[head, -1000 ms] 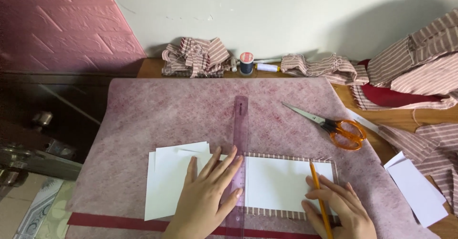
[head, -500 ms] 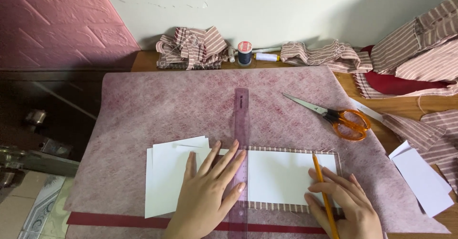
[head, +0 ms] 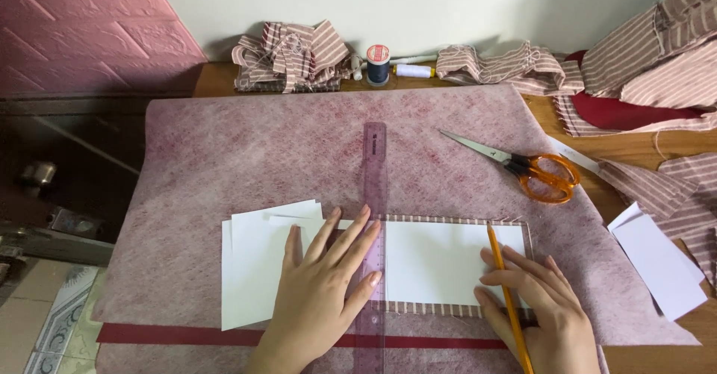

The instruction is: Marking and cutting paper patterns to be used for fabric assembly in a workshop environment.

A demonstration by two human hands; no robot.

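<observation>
At the bottom of the frame we see the left hand (head: 321, 299) lying flat with fingers spread, pressing on a clear purple ruler (head: 373, 217) and on the loose white paper sheets (head: 258, 269) to its left; its grip is apart, closed on nothing. At lower right the right hand (head: 541, 310) has its fingers pinched together on an orange pencil (head: 508, 299), whose tip rests near the upper right corner of a white card (head: 441, 262). That card lies on a striped fabric piece (head: 455, 219), just right of the ruler, in the lower centre. All this sits on a mottled pink felt sheet (head: 261, 150) covering the desk (head: 642, 150). Further up, right of centre, orange-handled scissors (head: 534, 169) lie open-bladed. At the top edge stand a dark thread spool (head: 378, 64) and bundles of striped cloth (head: 291, 57).
</observation>
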